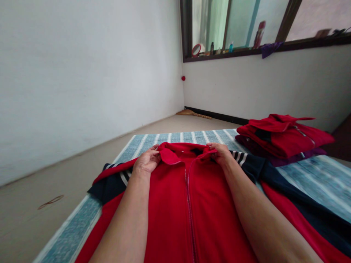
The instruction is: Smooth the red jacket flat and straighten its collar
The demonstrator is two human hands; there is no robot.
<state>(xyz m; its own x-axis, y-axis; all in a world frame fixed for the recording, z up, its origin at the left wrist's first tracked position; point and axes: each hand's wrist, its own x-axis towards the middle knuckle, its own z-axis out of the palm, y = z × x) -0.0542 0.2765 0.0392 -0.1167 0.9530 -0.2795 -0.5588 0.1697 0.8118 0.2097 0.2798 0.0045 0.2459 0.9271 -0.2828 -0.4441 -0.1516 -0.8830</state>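
Striped blue mat point(71, 230), folded red clothes point(285, 137) just beyond your right hand point(221, 153).
Your left hand point(146, 159) and right pinch the soft, light zip jacket point(189, 219) by its collar point(175, 153).

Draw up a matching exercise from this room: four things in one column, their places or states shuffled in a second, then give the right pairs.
Things
1. Person's left hand
2. Folded red zip garment
3. Crumpled purple cloth
4. Long straw broom

Places or states
A. Hanging over the dark wooden window ledge
B. Lying on the beige floor by the far wall
C. Holding the collar of the red zip jacket
D. Stacked on a dark purple garment on the blue-and-white striped mat

Pairs: 1-C, 2-D, 3-A, 4-B
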